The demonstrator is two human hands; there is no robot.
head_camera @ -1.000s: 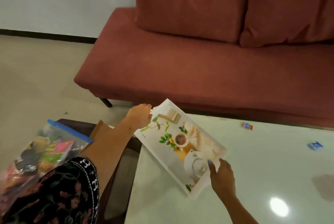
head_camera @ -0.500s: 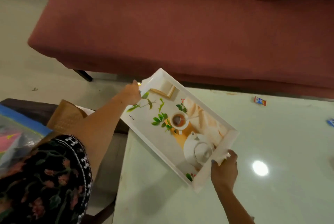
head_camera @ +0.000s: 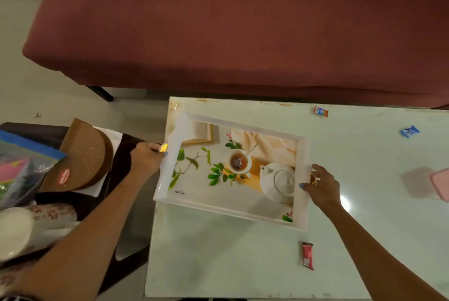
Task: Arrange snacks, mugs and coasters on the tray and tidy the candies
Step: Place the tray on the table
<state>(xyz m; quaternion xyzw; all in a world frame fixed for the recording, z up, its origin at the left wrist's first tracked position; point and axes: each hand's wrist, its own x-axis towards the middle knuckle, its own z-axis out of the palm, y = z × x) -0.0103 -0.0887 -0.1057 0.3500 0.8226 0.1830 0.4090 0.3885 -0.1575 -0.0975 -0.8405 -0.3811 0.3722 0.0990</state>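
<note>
I see that the tray point(head_camera: 170, 169) has changed the most: half a second ago it was tilted in the air at the table's corner, and now it lies almost flat and square on the pale table point(head_camera: 218, 252), so I judge it is being set down and the arranging can begin soon. My left hand point(head_camera: 145, 161) grips the left handle, with the fingers curled around the rim, and my right hand point(head_camera: 322, 187) holds the right handle, thumb on the inner wall and fingers outside. The tray spans between both sets of fingers; its printed bottom carries nothing real yet. Whether it touches the table fully, I cannot tell. Behind my left fingers, on the dark side stand, lie the brown round coasters point(head_camera: 82, 157), and nearer to me the floral mugs point(head_camera: 36, 225) and the bag of snacks point(head_camera: 21, 167). The candies are scattered apart from my right fingers: a red one point(head_camera: 307, 255) below them near the tray's corner, an orange-white one point(head_camera: 320, 111) beyond the tray, and a blue one point(head_camera: 409, 131) further right.
</note>
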